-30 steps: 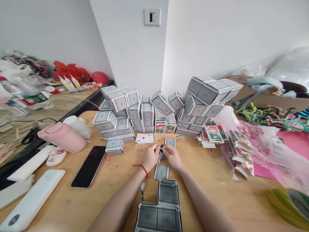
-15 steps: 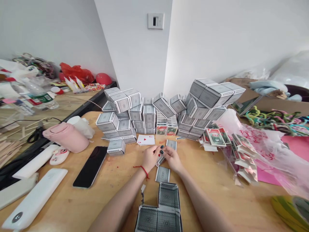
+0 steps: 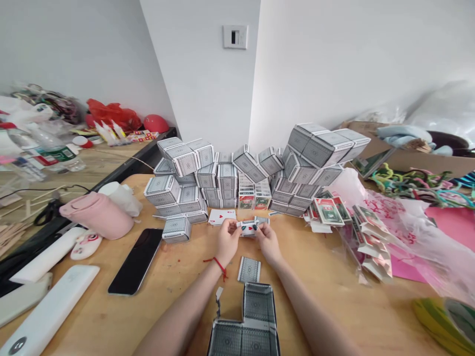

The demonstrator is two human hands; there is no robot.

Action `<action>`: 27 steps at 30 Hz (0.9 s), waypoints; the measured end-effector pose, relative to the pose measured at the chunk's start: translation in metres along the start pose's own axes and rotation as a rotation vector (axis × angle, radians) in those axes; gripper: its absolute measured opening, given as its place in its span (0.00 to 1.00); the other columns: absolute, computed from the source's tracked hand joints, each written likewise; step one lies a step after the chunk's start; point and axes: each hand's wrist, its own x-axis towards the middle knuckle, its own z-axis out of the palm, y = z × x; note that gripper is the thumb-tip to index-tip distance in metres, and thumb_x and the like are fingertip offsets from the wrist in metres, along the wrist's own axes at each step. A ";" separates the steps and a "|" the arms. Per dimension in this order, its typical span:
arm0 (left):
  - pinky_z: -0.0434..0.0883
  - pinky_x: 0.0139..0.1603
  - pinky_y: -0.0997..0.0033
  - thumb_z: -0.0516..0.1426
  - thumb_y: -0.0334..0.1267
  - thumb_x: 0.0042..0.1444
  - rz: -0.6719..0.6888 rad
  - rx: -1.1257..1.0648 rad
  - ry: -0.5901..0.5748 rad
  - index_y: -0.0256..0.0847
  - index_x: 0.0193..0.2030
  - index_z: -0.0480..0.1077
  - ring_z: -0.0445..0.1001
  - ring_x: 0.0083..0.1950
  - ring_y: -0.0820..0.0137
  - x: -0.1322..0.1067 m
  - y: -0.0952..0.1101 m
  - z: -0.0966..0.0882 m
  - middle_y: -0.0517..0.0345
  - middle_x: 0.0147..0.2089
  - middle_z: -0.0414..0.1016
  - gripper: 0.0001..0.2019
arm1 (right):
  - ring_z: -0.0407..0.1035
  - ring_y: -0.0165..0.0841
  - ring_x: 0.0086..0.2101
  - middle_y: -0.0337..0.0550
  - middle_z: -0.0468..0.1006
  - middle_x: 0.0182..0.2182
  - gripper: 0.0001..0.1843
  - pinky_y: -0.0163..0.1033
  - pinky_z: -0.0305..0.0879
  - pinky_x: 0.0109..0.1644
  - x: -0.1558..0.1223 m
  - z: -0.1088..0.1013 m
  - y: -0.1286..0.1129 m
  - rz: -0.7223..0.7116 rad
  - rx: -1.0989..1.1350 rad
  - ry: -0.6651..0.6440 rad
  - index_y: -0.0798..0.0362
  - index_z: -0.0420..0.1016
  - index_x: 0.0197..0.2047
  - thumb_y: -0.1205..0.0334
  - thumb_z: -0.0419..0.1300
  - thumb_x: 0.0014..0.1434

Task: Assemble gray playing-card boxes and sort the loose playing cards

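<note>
Between my two hands is a playing card (image 3: 250, 229) with red hearts on its face, held level above the table. My left hand (image 3: 227, 242) pinches its left end, and a red string bracelet circles that wrist. The right end sits in the fingers of my right hand (image 3: 267, 242). Just behind lies another card, mostly covered by my right hand. A heart-faced card (image 3: 221, 216) rests flat beyond my left hand. Nearer me lies a face-down card (image 3: 249, 269), and closest is an L-shaped block of folded cards (image 3: 243, 336).
Stacked card boxes (image 3: 178, 195) rise at the back left, with more card boxes (image 3: 315, 153) at the back right. A black phone (image 3: 135, 262), a pink pouch (image 3: 97, 215) and a white device (image 3: 55, 311) lie left. Card packs (image 3: 329, 211), plastic wrap and yellow tape (image 3: 441, 321) are right.
The heart card has turned from a slanted position to level between my hands. My hands have moved slightly apart. The view has shifted a little.
</note>
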 end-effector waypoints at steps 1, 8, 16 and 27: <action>0.66 0.34 0.74 0.55 0.35 0.46 -0.001 -0.005 0.024 0.37 0.32 0.63 0.68 0.33 0.73 0.001 -0.001 -0.001 0.58 0.31 0.68 0.07 | 0.59 0.28 0.21 0.34 0.64 0.18 0.17 0.33 0.56 0.26 -0.001 0.000 -0.003 -0.007 -0.046 0.002 0.52 0.59 0.22 0.48 0.59 0.46; 0.67 0.33 0.73 0.52 0.39 0.49 -0.021 -0.043 -0.064 0.37 0.33 0.67 0.70 0.33 0.71 0.005 0.004 -0.008 0.55 0.32 0.72 0.08 | 0.63 0.29 0.25 0.36 0.69 0.25 0.13 0.33 0.58 0.28 -0.014 0.006 -0.029 0.017 0.066 -0.204 0.51 0.65 0.32 0.52 0.60 0.46; 0.67 0.39 0.72 0.50 0.38 0.52 0.075 0.087 -0.103 0.39 0.38 0.67 0.70 0.39 0.71 -0.008 0.013 -0.003 0.54 0.38 0.72 0.09 | 0.57 0.25 0.19 0.34 0.66 0.18 0.15 0.31 0.51 0.22 -0.011 0.005 -0.017 0.076 0.010 -0.252 0.54 0.67 0.29 0.49 0.59 0.47; 0.60 0.17 0.76 0.46 0.44 0.55 -0.119 -0.088 -0.287 0.40 0.42 0.62 0.62 0.16 0.76 -0.012 0.015 -0.002 0.64 0.22 0.65 0.13 | 0.58 0.25 0.18 0.33 0.65 0.19 0.14 0.30 0.56 0.21 -0.012 -0.002 -0.018 -0.053 0.058 0.037 0.53 0.62 0.33 0.51 0.55 0.51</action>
